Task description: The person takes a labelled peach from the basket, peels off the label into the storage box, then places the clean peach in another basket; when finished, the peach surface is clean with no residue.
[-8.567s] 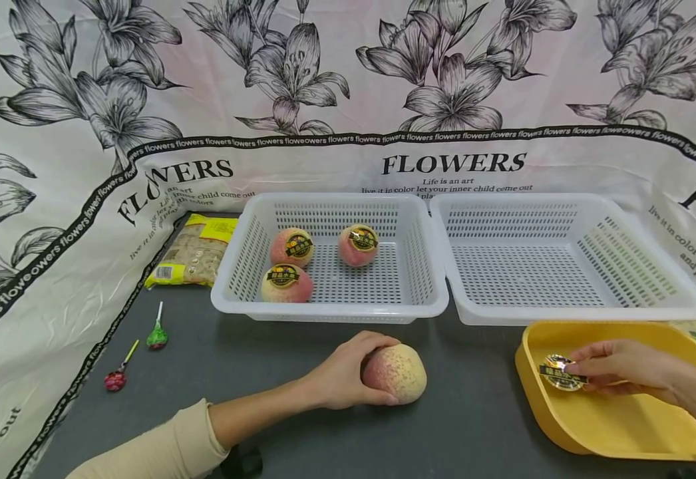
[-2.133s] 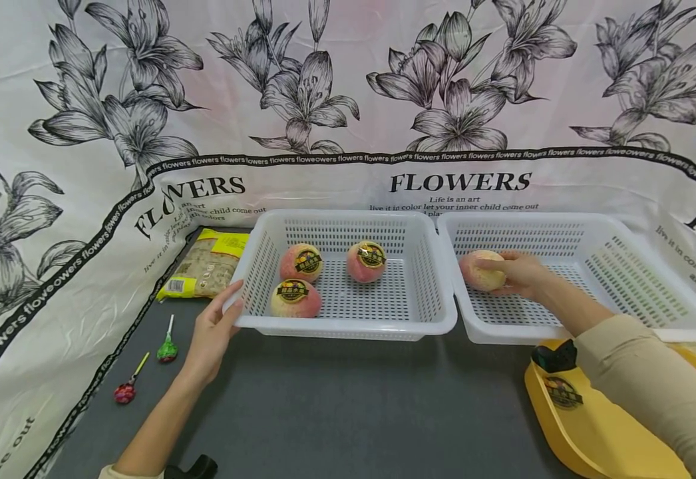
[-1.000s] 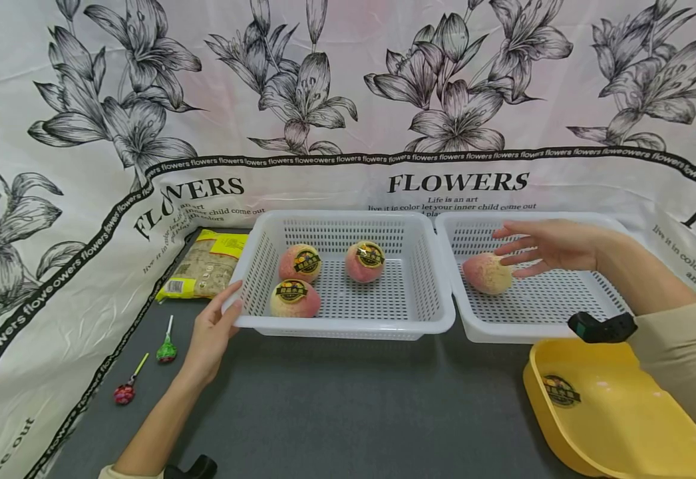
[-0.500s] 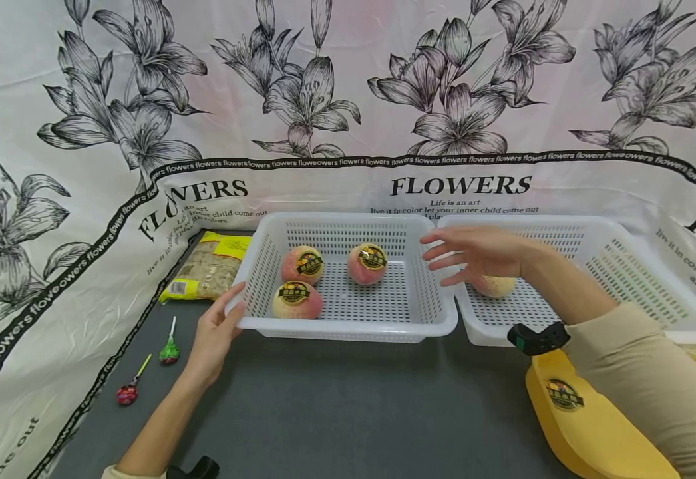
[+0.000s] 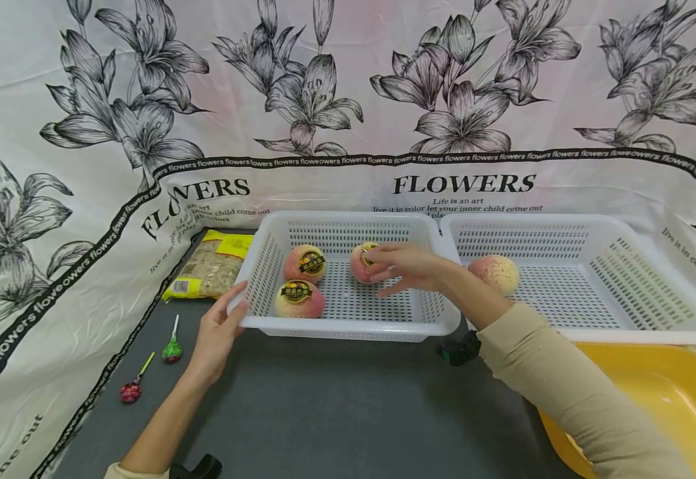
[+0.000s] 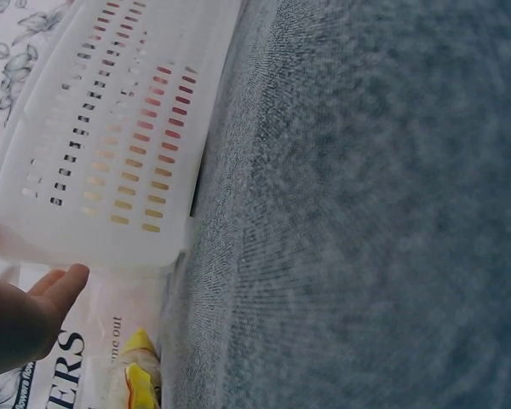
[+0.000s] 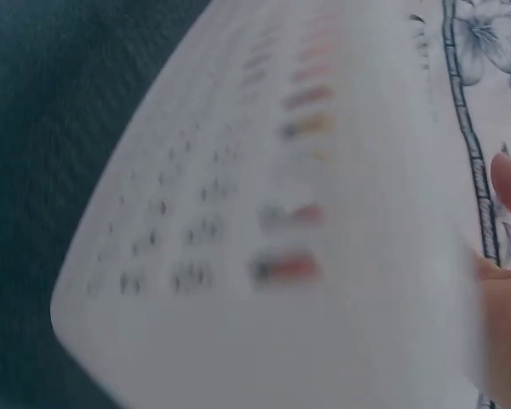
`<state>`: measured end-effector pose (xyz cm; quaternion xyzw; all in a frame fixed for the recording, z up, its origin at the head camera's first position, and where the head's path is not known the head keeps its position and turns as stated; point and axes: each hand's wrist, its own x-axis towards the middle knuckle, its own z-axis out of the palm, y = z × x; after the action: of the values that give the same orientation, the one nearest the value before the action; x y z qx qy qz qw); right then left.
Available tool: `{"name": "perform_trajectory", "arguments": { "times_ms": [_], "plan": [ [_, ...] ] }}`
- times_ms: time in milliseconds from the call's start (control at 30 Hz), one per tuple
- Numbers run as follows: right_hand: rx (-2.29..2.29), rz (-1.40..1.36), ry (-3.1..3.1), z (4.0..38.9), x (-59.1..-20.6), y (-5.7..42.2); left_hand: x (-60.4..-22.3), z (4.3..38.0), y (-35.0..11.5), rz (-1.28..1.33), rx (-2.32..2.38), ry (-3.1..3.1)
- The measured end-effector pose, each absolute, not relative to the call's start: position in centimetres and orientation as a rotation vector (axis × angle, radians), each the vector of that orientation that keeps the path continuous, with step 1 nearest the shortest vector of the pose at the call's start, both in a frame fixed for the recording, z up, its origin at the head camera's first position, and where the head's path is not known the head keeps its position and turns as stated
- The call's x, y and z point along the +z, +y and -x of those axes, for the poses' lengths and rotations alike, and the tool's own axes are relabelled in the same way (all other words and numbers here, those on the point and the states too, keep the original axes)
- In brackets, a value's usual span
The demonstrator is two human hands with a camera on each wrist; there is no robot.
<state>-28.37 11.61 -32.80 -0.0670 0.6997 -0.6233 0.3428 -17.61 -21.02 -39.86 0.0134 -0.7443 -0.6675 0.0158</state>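
Observation:
My left hand point(image 5: 215, 336) holds the front left corner of the left white plastic basket point(image 5: 348, 327), thumb and fingers at its rim. Inside lie three pink-and-yellow peaches, each with a black-and-gold label: one at the back left point(image 5: 296, 264), another peach point(image 5: 300, 305) in front of it, and a third peach point(image 5: 358, 267) further right. Over that third peach reaches my right hand point(image 5: 410, 267), its fingers loosely spread and partly covering it. A peach point(image 5: 500, 273) showing no label sits in the right white basket point(image 5: 635, 332). In the right wrist view the basket wall point(image 7: 383, 341) is blurred.
A yellow tray point(image 5: 683, 399) stands at the front right, partly hidden by my right sleeve. Left of the baskets lies a yellow-and-clear bag point(image 5: 207, 266). Two lollipops, one green point(image 5: 172, 349) and one red point(image 5: 130, 391), lie on the dark table point(image 5: 336, 406).
The unlabelled peach, earlier in my left hand, was set in the right basket by my right hand, which then moved left over the left basket. My left hand went to that basket's rim.

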Motion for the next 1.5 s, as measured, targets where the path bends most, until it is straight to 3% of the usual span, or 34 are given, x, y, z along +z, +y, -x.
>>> {"name": "perform_trajectory", "arguments": {
  "times_ms": [233,767,1200,1500],
  "plan": [
    [-1.615,0.175,1.856,28.5,-34.2,8.3,-40.0,17.6,-21.0,-0.047,-2.079,-2.314],
    [-1.295,0.487,2.068,27.5,-36.1,2.3,-39.9,17.6,-20.9,-0.064,-2.075,-2.306],
    [-1.111,0.759,2.392,27.4,-37.1,-0.5,-39.9,17.6,-20.9,-0.066,-2.064,-2.301],
    [-1.059,0.769,2.486,27.1,-37.3,-0.6,-39.9,17.7,-20.9,-0.061,-2.070,-2.300]
  ]
}}
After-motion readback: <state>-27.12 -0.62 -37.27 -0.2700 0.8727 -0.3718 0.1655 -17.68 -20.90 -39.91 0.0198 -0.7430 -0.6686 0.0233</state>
